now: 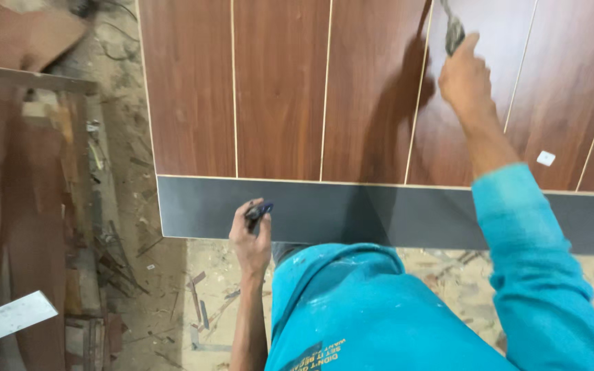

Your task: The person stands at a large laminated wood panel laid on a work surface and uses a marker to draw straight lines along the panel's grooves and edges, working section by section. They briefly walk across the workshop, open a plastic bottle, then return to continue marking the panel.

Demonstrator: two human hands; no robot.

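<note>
Right, looking straight down now on a big wood-grain panel (280, 89), reddish brown, split by thin pale lines running near to far, with a dark grey band (393, 209) along its near edge. The right hand (465, 79) is stretched out to the far side of the panel, fist closed round a slim tool (453, 31), which is tipped up and sitting right by one of those pale lines; it looks like a brush or a scraper, though the blur makes it hard to be sure. That arm carries a turquoise sleeve (537, 275) pushed back off the wrist, and it throws a long shadow across the board to its left. The left hand (251, 237) is down at the near edge, fingers curled tight on a small dark object (259, 209) with a bluish tint, pressed against the grey band. Between the arms sits the person's turquoise clothing, flecked with white. Off to the left, the floor (139, 206) is dusty and littered with wood offcuts and scraps, brown boards stacked beside it, and a pale metal ruler (8, 319) pokes in at the near left corner. A small white tag (546, 158) lies on the panel, right of the outstretched arm.
</note>
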